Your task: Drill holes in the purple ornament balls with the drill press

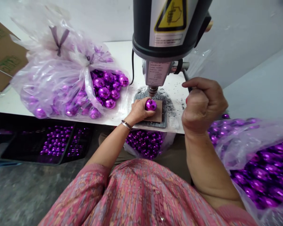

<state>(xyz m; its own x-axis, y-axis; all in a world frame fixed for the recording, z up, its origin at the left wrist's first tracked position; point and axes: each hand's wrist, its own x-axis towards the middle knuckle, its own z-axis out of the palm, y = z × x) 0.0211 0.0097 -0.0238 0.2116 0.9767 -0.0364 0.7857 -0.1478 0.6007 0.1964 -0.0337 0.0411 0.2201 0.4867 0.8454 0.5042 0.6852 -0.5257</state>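
Observation:
My left hand (139, 110) grips a shiny purple faceted ball (151, 105) between thumb and fingers. The ball rests over a brown board (157, 115) on the grey base (164, 123) of a drill press (155, 72). Right above the ball is the chuck (152, 90); whether the drill bit touches the ball I cannot tell. To the right, my right hand (200, 102) is closed around the feed lever (186, 77) of the drill press. Its index finger stretches along the lever, and the hand hides the lever's lower end.
Dark shavings (171, 105) lie around the base. At left on the white table (116, 117) sits a clear plastic bag (54, 75) of purple balls. More balls fill a bag (145, 142) below the table edge, a bag (261, 169) at right and a black crate (21, 147).

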